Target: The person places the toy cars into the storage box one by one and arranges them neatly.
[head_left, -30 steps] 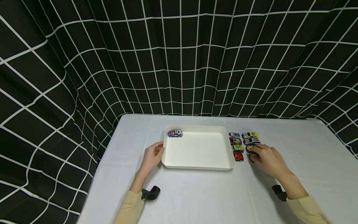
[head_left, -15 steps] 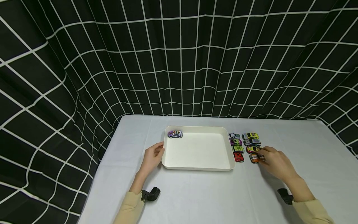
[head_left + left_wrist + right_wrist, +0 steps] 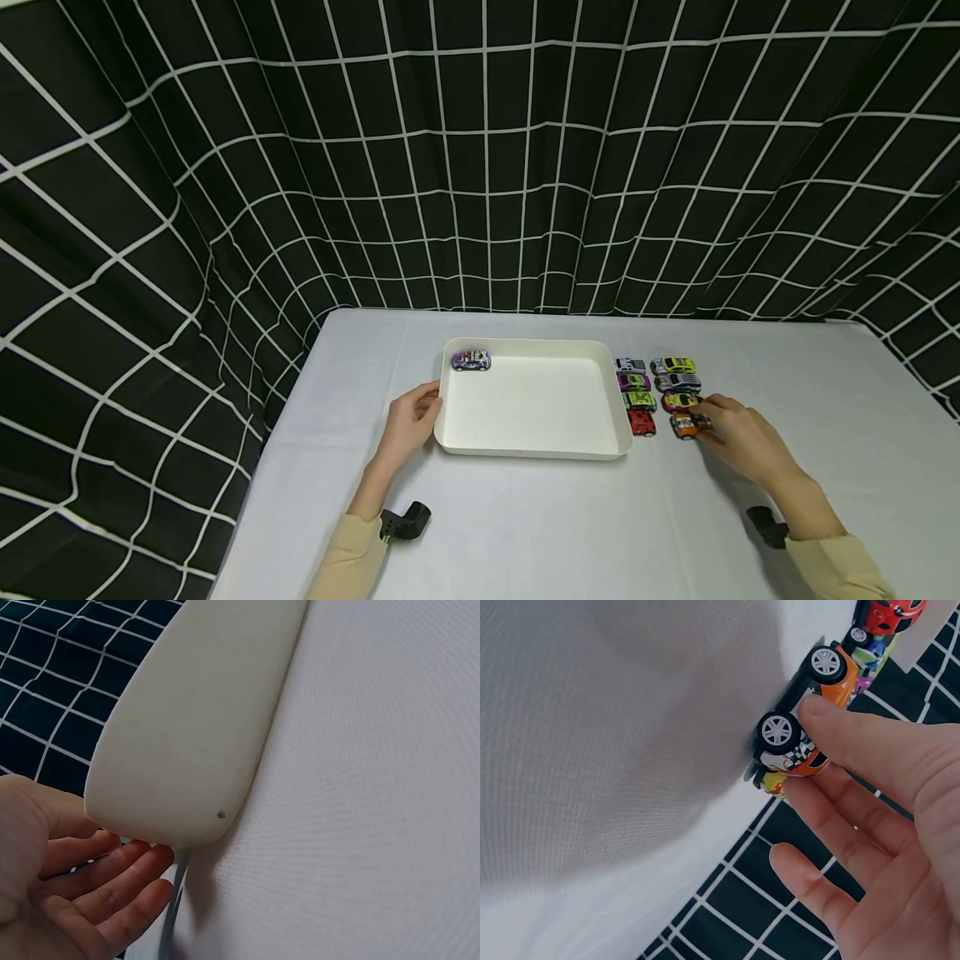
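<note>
The right hand (image 3: 738, 437) pinches an orange toy car (image 3: 683, 426) between thumb and fingers, at the near end of the right-hand column of toy cars (image 3: 677, 382) on the bench (image 3: 540, 525). The left hand (image 3: 408, 421), fingers loosely extended, touches the left wall of the white tray (image 3: 532, 408), whose far-left corner holds a purple toy car (image 3: 471, 360).

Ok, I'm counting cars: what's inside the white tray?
Inside the white tray: one purple toy car, in the far left corner. The floor beneath it is covered.
</note>
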The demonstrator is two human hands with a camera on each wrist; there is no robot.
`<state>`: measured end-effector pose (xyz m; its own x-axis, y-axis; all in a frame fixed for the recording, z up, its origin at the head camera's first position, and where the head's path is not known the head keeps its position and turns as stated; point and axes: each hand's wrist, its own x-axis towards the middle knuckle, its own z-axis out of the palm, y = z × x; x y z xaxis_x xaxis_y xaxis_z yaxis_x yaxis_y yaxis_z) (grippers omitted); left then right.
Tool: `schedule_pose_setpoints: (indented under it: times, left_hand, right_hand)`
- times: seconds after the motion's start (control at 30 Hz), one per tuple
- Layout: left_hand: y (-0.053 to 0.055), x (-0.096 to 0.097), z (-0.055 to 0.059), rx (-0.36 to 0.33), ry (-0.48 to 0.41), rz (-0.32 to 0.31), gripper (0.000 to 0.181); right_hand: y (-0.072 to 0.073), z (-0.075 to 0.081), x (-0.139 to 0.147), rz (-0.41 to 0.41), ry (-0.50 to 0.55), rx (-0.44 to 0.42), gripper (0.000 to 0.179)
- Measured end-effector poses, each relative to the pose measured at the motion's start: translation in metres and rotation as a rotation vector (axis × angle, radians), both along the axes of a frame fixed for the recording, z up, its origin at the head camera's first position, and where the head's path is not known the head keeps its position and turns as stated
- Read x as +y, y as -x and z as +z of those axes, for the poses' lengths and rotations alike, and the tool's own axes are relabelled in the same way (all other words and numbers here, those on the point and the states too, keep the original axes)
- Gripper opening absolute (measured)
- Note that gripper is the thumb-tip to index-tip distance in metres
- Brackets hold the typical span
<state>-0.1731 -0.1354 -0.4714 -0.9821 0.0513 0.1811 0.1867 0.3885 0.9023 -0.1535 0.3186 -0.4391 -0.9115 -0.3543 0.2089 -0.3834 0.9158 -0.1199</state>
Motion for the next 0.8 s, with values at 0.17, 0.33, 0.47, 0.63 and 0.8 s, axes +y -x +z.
schedule_pose_setpoints:
  times: [0.17, 0.33, 0.47, 0.63, 0.8]
  left_hand:
    - [-0.0001, 0.0002, -0.0001, 0.003, 0.0, 0.0, 0.031]
    - [-0.0006, 0.0007, 0.0003, 0.002, 0.004, 0.005, 0.031]
    - [-0.001, 0.0005, 0.0008, 0.002, 0.004, 0.006, 0.031]
    - [-0.0008, 0.0005, 0.0009, 0.001, 0.002, 0.008, 0.031]
    - [-0.0007, 0.0006, 0.0005, -0.003, -0.007, 0.005, 0.032]
  right_hand:
    - [0.0, -0.0005, 0.001, 0.019, -0.003, 0.023, 0.037]
    - [0.0008, -0.0016, 0.0025, 0.027, -0.018, 0.029, 0.035]
    - [0.0016, -0.0027, 0.0038, 0.03, -0.03, 0.03, 0.035]
    - [0.001, -0.0026, 0.0056, 0.065, -0.029, 0.084, 0.037]
    - [0.0004, 0.0006, 0.0035, 0.081, -0.043, 0.104, 0.037]
